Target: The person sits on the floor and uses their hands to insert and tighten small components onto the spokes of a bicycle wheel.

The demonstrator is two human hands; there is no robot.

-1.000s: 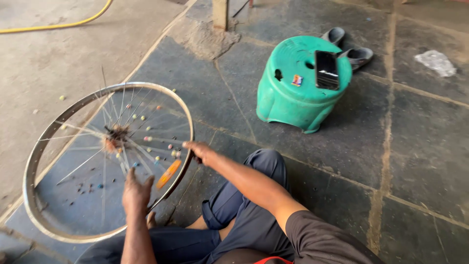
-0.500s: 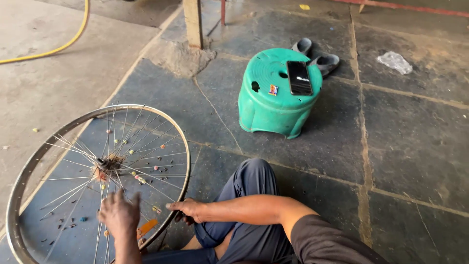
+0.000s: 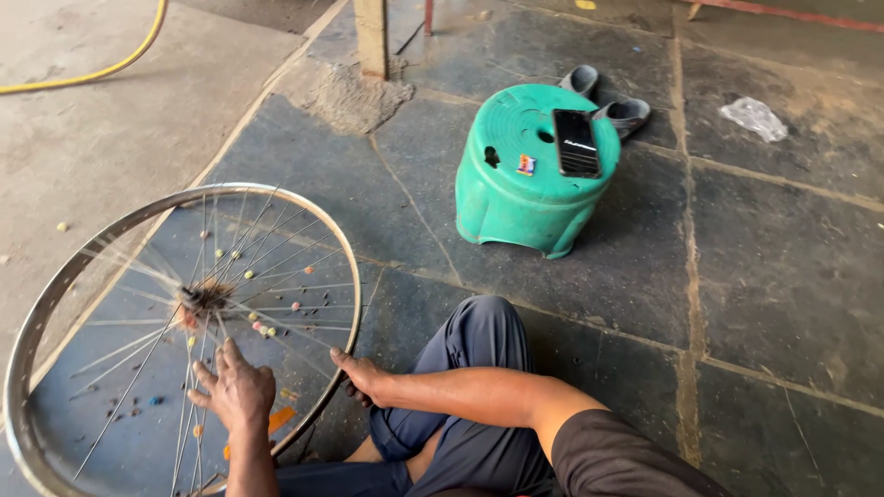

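Big shiny bike wheel (image 3: 55, 285) lying flat on the floor, thin spokes, dirty middle, left hand (image 3: 235, 391) spread open on the spokes, right hand (image 3: 364, 375) curled around the rim, green stool (image 3: 516, 198) well apart.

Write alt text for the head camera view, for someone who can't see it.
A seated person's right hand grips the rim of a spoked bicycle wheel lying on the stone floor, while the left hand rests on its spokes. A green plastic stool stands beyond, a dark phone on top.

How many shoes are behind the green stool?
2. One shoe peeks out behind the stool; the other shoe lies just right of it, beside the phone. Both are partly hidden.
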